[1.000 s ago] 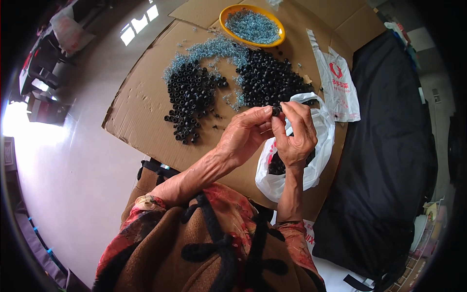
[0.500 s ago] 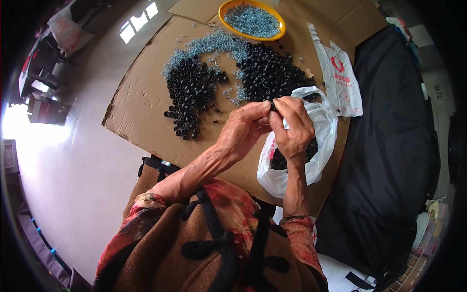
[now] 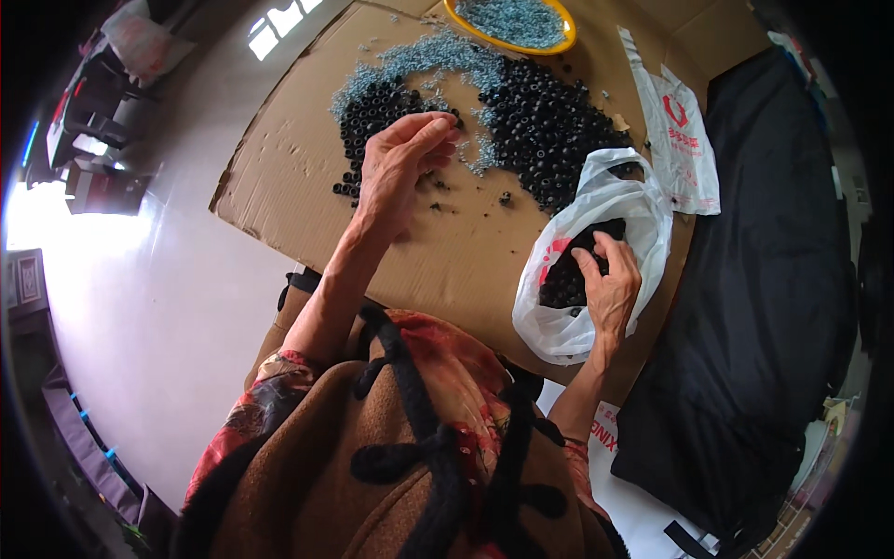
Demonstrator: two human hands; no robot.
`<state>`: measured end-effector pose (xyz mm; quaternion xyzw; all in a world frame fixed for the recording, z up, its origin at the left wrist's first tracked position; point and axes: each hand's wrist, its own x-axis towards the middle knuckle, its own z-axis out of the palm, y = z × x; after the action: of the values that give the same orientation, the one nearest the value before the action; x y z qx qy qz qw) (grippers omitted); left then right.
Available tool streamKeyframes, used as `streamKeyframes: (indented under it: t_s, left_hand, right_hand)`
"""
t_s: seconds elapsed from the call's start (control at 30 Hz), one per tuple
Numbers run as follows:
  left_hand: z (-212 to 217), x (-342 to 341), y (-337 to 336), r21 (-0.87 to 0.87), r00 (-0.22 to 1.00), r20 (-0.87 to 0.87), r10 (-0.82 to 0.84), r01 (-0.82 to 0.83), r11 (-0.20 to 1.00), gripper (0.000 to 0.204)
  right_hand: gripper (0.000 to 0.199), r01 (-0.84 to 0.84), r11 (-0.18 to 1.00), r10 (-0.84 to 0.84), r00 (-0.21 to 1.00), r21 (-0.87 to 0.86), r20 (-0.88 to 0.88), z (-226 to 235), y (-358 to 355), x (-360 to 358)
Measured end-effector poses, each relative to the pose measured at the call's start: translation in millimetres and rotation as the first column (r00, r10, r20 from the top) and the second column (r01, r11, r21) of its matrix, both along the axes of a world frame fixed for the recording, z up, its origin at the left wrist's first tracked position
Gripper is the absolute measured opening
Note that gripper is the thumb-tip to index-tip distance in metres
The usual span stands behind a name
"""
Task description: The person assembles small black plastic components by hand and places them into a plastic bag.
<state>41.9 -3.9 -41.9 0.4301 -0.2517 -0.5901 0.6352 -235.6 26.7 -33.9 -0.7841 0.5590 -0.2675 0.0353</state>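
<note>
the white bag (image 3: 559, 343) stands with its mouth spread wide on the cardboard sheet (image 3: 279, 191), and small dark parts (image 3: 563, 284) lie heaped inside it. the right hand (image 3: 615, 284) reaches into the mouth of the white bag, its thumb and fingers curled toward each other at the heap; whether a part is already pinched there is hard to make out. the left hand (image 3: 396, 168) is up and to the left of the white bag, well apart from it, fingers bent and thumb tip against the forefinger; the pictures don't show for certain whether something small sits between those tips. beyond the white bag and a little to its left spreads the larger black pile (image 3: 549, 121), round hollow pieces, and farther left of the bag is the smaller black pile (image 3: 372, 107), partly behind the left hand. a lone black piece (image 3: 506, 198) lies just left of the bag's far end. farther beyond the bag, pale blue bits (image 3: 419, 58) are scattered along both piles, and past them is a yellow bowl (image 3: 498, 39) filled with more of the same. a flat plastic bag (image 3: 684, 144) with red print lies beyond the white bag to its right, and a large black cover (image 3: 745, 279) stretches along the bag's right side, off the cardboard.
</note>
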Motion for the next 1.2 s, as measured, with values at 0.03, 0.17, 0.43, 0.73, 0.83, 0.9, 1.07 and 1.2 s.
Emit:
streamKeyframes:
  t_s: [0.03,0.17,0.43,0.73,0.83,0.9,1.07,1.2]
  left_hand:
    - [1,2,1,-0.003,1.000,0.019,0.001,-0.001,1.000,0.023]
    - [2,7,-1,-0.006,0.999,0.048,0.007,-0.007,1.000,0.023]
    - [-1,29,-1,-0.027,0.992,0.020,0.123,-0.122,0.992,0.021]
    - [-9,34,-2,-0.004,0.993,-0.016,0.116,-0.116,0.993,0.022]
    - [-10,32,-2,0.016,0.995,0.005,0.099,-0.099,0.995,0.023]
    - [-11,28,0,0.026,0.997,0.029,0.077,-0.077,0.997,0.023]
    - [-11,5,4,0.042,0.987,-0.072,-0.146,0.149,0.988,0.026]
    - [-5,-19,8,-0.100,0.875,-0.312,-0.371,0.358,0.928,0.024]
  right_hand:
    - [0.024,-0.044,0.999,0.044,0.996,-0.006,0.072,3,-3,10]
    - [0.018,-0.311,0.950,0.312,0.935,-0.031,0.167,-6,-24,71]
    - [0.019,-0.531,0.846,0.512,0.831,0.039,0.217,-75,-62,153]
    - [0.020,-0.607,0.775,0.603,0.794,-0.177,-0.082,-88,-73,174]
    - [0.021,-0.591,0.800,0.596,0.803,-0.098,0.025,-74,-74,161]
    - [0.022,-0.581,0.812,0.584,0.808,-0.060,0.078,-55,-70,152]
    - [0.026,-0.431,0.873,0.471,0.866,-0.229,0.166,1,-59,128]
    - [0.028,-0.409,0.834,0.463,0.884,-0.371,0.068,23,-54,118]
